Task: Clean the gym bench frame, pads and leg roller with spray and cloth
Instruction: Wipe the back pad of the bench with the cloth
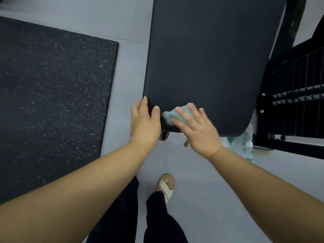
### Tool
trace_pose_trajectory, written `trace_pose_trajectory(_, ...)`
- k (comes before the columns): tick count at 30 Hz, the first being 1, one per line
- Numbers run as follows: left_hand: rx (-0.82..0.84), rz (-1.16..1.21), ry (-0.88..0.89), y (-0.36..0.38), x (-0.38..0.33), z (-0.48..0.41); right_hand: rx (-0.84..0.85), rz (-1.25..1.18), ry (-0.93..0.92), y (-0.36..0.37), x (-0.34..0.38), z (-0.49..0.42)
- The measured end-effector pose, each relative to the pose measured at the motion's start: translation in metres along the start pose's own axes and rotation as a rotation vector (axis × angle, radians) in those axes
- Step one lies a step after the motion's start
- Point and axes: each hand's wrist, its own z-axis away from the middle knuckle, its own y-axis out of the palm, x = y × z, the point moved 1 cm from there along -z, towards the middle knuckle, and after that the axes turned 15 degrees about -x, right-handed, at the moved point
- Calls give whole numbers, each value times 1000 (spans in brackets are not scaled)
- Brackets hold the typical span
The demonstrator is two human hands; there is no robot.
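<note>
A large dark bench pad [206, 55] fills the upper middle of the view. My left hand [144, 121] grips its near left corner, thumb on top and fingers along the side edge. My right hand [196, 128] lies flat with spread fingers on a light teal cloth [177, 114], pressing it against the pad's near edge. A bit of chrome frame hardware [164, 135] shows just under the pad between my hands. A clear spray bottle with a green label [243, 144] stands on the floor under the pad's near right corner, partly hidden.
A black speckled rubber mat [52, 95] covers the floor at left. A black metal rack with bars [296, 106] stands at right. Grey floor [201, 181] lies below, with my sandalled foot [165, 186] and dark trousers near the bottom middle.
</note>
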Motion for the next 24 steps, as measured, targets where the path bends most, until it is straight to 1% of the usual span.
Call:
trace_pose_trajectory(1, -2, -58, 44, 3, 1, 6, -25, 21, 106, -4, -13, 16)
trace_pose_trajectory(3, 32, -227, 178, 13, 2, 23, -85, 34, 413, -15, -37, 47)
trace_pose_trajectory(5, 128, -401, 330, 25, 4, 38, -145, -20, 721, -22, -49, 63)
trace_pose_trajectory(7, 211, -526, 420, 37, 5, 47, -231, -71, 932, -21, -49, 61)
trace_pose_trajectory(8, 222, -561, 430, 42, 5, 49, -292, -81, 1019, -18, -45, 56)
trace_pose_trajectory(11, 146, -532, 428, 46, 9, 50, -497, -156, 1368, -14, -28, 38)
trace_pose_trajectory(15, -24, -473, 429, 31, 22, 47, -732, -375, 1786, -22, -10, 19)
trace_pose_trajectory(18, -71, -409, 323, 12, 35, 43, -820, -554, 2053, -25, 7, 4)
trace_pose_trajectory(21, -39, -315, 200, -2, 41, 39, -943, -696, 2309, -22, 26, -15)
trace_pose_trajectory(22, -25, -288, 177, -6, 41, 37, -961, -804, 2395, -22, 37, -26)
trace_pose_trajectory(24, -8, -255, 160, -11, 40, 32, -885, -1084, 2507, -23, 69, -51)
